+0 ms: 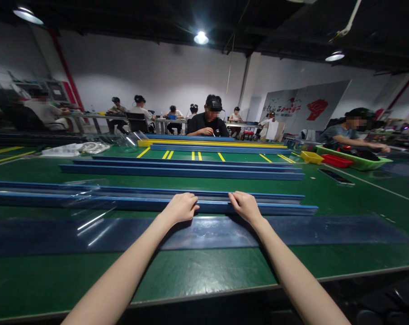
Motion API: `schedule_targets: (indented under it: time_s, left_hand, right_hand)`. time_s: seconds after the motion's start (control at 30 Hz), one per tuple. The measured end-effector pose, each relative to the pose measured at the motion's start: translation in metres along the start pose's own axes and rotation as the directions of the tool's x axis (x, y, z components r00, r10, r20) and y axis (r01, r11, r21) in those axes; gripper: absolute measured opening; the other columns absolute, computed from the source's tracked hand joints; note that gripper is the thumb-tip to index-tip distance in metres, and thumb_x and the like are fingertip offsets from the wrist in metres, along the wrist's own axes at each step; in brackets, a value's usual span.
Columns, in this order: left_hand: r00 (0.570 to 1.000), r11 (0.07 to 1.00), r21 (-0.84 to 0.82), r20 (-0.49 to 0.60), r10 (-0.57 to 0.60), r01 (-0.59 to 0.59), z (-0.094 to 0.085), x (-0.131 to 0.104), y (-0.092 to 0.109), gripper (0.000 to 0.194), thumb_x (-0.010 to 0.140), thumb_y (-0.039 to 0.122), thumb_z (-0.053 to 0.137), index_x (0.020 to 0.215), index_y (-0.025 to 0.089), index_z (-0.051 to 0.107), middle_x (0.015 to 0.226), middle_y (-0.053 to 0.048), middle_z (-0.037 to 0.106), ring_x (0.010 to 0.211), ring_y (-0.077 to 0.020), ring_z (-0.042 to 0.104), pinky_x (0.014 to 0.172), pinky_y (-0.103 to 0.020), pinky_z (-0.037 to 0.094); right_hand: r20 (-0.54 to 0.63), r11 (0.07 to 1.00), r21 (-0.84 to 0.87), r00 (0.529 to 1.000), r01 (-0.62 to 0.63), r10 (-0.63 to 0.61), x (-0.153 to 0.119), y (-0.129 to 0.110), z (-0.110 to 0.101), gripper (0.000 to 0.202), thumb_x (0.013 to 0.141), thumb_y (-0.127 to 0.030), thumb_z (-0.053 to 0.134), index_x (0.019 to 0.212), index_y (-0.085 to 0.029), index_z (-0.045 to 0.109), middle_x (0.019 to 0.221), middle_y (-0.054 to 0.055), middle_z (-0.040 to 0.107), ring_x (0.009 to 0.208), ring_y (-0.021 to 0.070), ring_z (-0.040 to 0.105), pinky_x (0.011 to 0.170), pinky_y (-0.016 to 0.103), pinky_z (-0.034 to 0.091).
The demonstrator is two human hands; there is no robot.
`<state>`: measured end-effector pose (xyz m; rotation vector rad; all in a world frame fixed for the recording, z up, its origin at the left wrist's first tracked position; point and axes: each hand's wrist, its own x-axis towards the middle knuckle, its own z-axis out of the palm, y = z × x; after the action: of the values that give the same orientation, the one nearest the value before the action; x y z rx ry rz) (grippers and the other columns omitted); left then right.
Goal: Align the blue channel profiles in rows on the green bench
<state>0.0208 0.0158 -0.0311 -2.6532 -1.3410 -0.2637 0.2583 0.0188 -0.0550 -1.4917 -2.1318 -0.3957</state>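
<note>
My left hand (181, 207) and my right hand (245, 206) are both closed on the near wall of a long blue plastic channel (213, 206). A short stretch of the channel shows between them. It lies lengthwise across the green table and runs out of view on the left. Under my wrists a flat, glossy, bluish strip (211, 234) lies parallel to it. A piece of clear film or plastic (91, 203), shiny with reflections, rests over the channel and strip to the left of my left hand. My fingertips are partly hidden.
More blue channels (184, 169) and a yellow one (218, 143) lie farther back on the green table (204, 275). A phone (336, 176), a yellow tray (312, 157), a red tray (337, 160) and a green basin (373, 163) are at right. Co-workers sit beyond.
</note>
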Motion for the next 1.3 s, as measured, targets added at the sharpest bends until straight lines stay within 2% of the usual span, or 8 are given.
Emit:
schedule_targets:
  time_s: [0.17, 0.83, 1.1, 1.3]
  left_hand:
    - [1.0, 1.0, -0.014, 0.015, -0.006, 0.006, -0.004, -0.002, 0.002, 0.018, 0.082, 0.027, 0.042, 0.08, 0.017, 0.057, 0.087, -0.007, 0.061, 0.085, -0.0196, 0.056, 0.072, -0.028, 0.042]
    - [1.0, 0.999, -0.03, -0.007, 0.025, -0.025, 0.001, -0.001, -0.001, 0.017, 0.082, 0.027, 0.042, 0.078, 0.017, 0.056, 0.085, -0.006, 0.059, 0.085, -0.0192, 0.055, 0.071, -0.028, 0.042]
    - [0.998, 0.987, -0.159, -0.069, 0.016, -0.027, 0.002, 0.0, -0.012, 0.014, 0.08, 0.032, 0.049, 0.078, 0.019, 0.052, 0.082, -0.003, 0.058, 0.078, -0.0164, 0.054, 0.066, -0.024, 0.039]
    - [0.996, 0.984, -0.179, -0.087, -0.009, -0.006, 0.002, 0.001, -0.015, 0.018, 0.077, 0.035, 0.054, 0.071, 0.018, 0.049, 0.074, -0.001, 0.057, 0.068, -0.0151, 0.053, 0.058, -0.023, 0.035]
  right_hand:
    - [-0.05, 0.999, -0.037, 0.998, -0.034, 0.032, 0.002, -0.002, 0.004, 0.047, 0.088, -0.033, 0.027, 0.054, -0.018, 0.055, 0.057, 0.005, 0.057, 0.053, 0.0118, 0.05, 0.053, 0.026, 0.024]
    - [-0.031, 0.994, -0.102, 0.999, -0.038, 0.035, 0.003, -0.002, 0.003, 0.046, 0.088, -0.034, 0.03, 0.053, -0.018, 0.057, 0.057, 0.005, 0.06, 0.051, 0.0115, 0.05, 0.052, 0.026, 0.022]
    - [-0.03, 0.994, -0.105, 0.999, -0.04, 0.037, 0.002, -0.001, 0.001, 0.048, 0.088, -0.034, 0.03, 0.052, -0.018, 0.056, 0.055, 0.005, 0.059, 0.049, 0.0112, 0.049, 0.052, 0.026, 0.022]
    - [-0.032, 0.994, -0.098, 0.999, -0.039, 0.036, 0.003, -0.001, 0.001, 0.047, 0.088, -0.034, 0.03, 0.052, -0.017, 0.056, 0.055, 0.005, 0.059, 0.049, 0.0114, 0.049, 0.052, 0.026, 0.022]
